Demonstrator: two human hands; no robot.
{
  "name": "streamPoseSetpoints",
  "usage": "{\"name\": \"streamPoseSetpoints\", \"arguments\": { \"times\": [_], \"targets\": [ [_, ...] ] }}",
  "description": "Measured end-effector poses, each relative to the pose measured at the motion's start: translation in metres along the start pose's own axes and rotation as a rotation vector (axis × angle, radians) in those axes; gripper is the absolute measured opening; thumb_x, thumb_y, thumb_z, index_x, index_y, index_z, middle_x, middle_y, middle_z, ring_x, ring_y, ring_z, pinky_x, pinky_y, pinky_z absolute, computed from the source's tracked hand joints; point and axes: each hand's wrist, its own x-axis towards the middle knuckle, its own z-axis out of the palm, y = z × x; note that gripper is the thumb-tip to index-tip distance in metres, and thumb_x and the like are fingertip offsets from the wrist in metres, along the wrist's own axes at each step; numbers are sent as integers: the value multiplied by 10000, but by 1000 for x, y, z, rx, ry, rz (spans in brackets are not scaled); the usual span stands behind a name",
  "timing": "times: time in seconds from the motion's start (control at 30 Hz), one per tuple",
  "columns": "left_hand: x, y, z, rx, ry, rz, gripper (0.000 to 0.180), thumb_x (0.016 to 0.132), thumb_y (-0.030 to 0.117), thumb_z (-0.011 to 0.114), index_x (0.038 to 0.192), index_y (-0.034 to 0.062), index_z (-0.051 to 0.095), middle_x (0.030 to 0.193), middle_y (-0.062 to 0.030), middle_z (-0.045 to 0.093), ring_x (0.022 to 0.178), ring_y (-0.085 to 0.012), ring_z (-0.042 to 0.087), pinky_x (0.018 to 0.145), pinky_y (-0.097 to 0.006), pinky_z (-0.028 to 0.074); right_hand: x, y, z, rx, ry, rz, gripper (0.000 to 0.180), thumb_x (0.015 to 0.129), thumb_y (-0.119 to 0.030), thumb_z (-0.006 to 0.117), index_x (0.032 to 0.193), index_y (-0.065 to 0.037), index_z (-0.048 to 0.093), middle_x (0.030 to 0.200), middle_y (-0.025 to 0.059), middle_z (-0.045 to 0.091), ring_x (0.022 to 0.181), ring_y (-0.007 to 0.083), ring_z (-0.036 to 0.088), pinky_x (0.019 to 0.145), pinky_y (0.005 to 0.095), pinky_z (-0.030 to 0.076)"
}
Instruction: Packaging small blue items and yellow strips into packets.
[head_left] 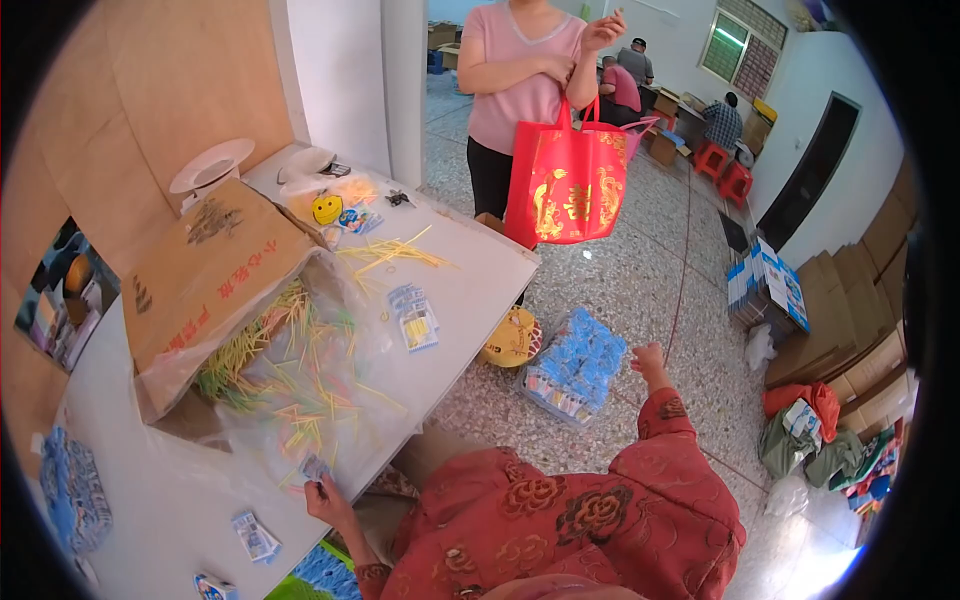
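Seated at the near edge of the white table (470, 270), person in a red flowered top; left hand (322, 492) low at the table's edge, fingers pinched on a small blue-and-white packet (314, 468), just at the mouth of the clear plastic bag (300, 380) that spills thin yellow, green and pink sticks (290, 370) out of a tipped cardboard box (200, 280). Right hand (648, 358) stretched out over the speckled floor, fingers loose and holding nothing, hovering just above the far side of a bundle of blue packets (578, 365) lying on the floor beside a yellow round thing (512, 338). Looks like packing work in the middle of a refill: one packet in hand, the other arm going for stock on the floor. Taking the bundle would want a downward reach and a grip round its wrapped side, and I judge the body must lean right to do it. More loose packets (415, 320) lie mid-table, others near the front edge (255, 535). Room: the table corner juts toward a standing person with a red bag (568, 185), close by; open floor right of the bundle, cartons well apart along the far wall
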Motion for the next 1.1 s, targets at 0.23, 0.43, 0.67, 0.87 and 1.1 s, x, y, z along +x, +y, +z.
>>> {"name": "streamPoseSetpoints", "arguments": {
  "times": [0.23, 0.43, 0.67, 0.87, 1.1],
  "targets": [
    [1, 2, 13, 17, -15, 52, 228, 819, 69, 596, 670, -5, 441, 570, -13, 368, 536, -98, 322, 476, -253, 298, 24, -66, 44, 28, -152, -257, 565, 745, -114, 610, 1243, -20, 361, 771, 134, 562, 541, 206, 553, 412, 344, 442],
    [4, -3, 6, 99, 2, 45, 244, 821, 86, 602, 660, -4, 443, 568, -18, 377, 543, -115, 329, 489, -265, 309, -167, -366, 147, 519, -833, -982, 484, 836, -126, 547, 1274, -55, 355, 970, 46, 526, 829, 119, 545, 687, 274, 461],
    [2, -10, 6, 62, 51, 49, 234, 818, 76, 602, 663, -4, 445, 575, -21, 391, 550, -110, 337, 495, -263, 316, -379, -502, 99, 441, -1071, -1409, 572, 854, -289, 531, 1338, -100, 293, 1182, 117, 516, 982, 186, 498, 862, 329, 384],
    [0, -6, 9, -60, 62, 56, 241, 804, 76, 615, 650, 17, 439, 568, 36, 363, 524, -57, 309, 461, -215, 262, -275, -452, 128, 285, -994, -1212, 607, 859, -118, 554, 1352, -39, 209, 1059, 107, 580, 728, 127, 559, 669, 259, 484],
    [-1, -3, 5, 16, -23, -6, 237, 803, 34, 596, 662, -3, 410, 573, -30, 338, 539, -129, 306, 474, -275, 297, -36, -378, -100, 444, 242, -895, 79, 787, -110, 573, 815, -42, 545, 636, 63, 569, 554, 171, 578, 485, 273, 462]
  ]
}}
